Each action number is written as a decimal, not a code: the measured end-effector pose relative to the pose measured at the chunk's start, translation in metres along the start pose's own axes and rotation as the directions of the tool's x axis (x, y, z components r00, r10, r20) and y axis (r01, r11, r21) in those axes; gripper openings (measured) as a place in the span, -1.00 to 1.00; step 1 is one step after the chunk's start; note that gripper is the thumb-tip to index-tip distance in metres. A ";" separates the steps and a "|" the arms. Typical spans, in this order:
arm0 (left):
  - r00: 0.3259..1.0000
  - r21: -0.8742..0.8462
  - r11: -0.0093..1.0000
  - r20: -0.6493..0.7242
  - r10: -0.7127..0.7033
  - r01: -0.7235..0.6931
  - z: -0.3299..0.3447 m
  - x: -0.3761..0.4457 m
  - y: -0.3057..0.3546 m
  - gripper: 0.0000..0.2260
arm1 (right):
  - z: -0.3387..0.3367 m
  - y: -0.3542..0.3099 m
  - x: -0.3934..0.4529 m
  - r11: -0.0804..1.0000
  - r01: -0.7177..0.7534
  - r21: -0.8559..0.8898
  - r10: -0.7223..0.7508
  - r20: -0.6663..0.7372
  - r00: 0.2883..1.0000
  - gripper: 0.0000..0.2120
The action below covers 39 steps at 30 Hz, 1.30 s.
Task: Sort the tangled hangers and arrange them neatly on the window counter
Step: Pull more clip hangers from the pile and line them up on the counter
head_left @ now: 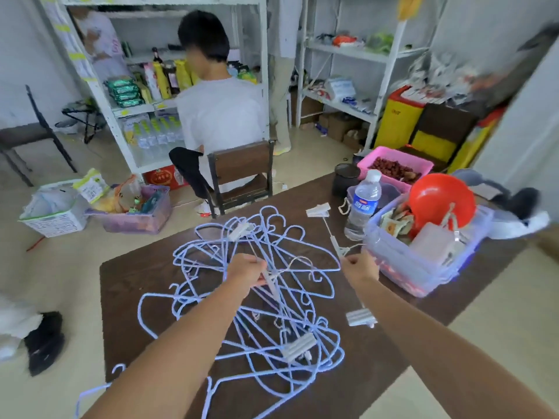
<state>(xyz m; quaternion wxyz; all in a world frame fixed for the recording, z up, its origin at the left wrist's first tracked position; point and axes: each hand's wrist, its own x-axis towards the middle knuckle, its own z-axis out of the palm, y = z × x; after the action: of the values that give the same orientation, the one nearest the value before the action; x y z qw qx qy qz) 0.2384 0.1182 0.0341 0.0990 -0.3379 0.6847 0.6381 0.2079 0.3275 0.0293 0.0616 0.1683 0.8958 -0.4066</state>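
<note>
Over one blue hanger tangle (257,297), two hands' grips each pinch one white clip hanger: left (246,272), right (360,269).

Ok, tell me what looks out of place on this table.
The blue wire hangers lie in one tangled heap on the dark table, with one hanger hanging over its near edge.
</note>
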 end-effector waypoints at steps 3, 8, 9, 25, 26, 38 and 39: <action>0.984 0.032 0.995 0.157 0.085 -0.091 0.027 -0.024 -0.004 -0.81 | -0.021 0.023 -0.041 0.996 -0.066 0.066 0.070 -0.054 0.996 -0.66; 0.881 0.085 0.975 0.451 0.145 -0.204 0.072 -0.108 -0.028 -0.77 | -0.080 0.085 -0.140 0.968 -0.178 0.175 0.213 -0.202 0.956 -0.77; 0.849 0.099 0.970 0.508 0.142 -0.221 0.081 -0.129 -0.035 -0.74 | -0.094 0.099 -0.164 0.961 -0.201 0.190 0.242 -0.227 0.943 -0.72; 0.117 0.136 0.789 0.990 -0.082 -0.600 0.258 -0.587 -0.217 -0.94 | -0.312 0.341 -0.628 0.740 -0.240 0.628 0.673 -0.683 0.284 -0.65; 0.089 0.142 0.786 0.990 -0.110 -0.602 0.263 -0.612 -0.229 -0.98 | -0.318 0.352 -0.652 0.725 -0.225 0.651 0.689 -0.683 0.244 -0.64; -0.067 0.189 0.748 0.952 -0.297 -0.636 0.334 -0.773 -0.331 -0.76 | -0.362 0.473 -0.802 0.583 -0.169 0.795 0.799 -0.599 -0.057 -0.90; -0.072 0.187 0.747 0.951 -0.299 -0.638 0.346 -0.779 -0.335 -0.75 | -0.369 0.482 -0.800 0.580 -0.178 0.795 0.800 -0.597 -0.061 -0.86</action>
<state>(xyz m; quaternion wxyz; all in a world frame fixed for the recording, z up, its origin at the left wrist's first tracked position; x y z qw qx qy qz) 0.9193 0.7198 0.1475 0.5710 0.3857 0.5942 0.4149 1.1358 0.6982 0.1306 -0.4016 0.7180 0.4429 -0.3564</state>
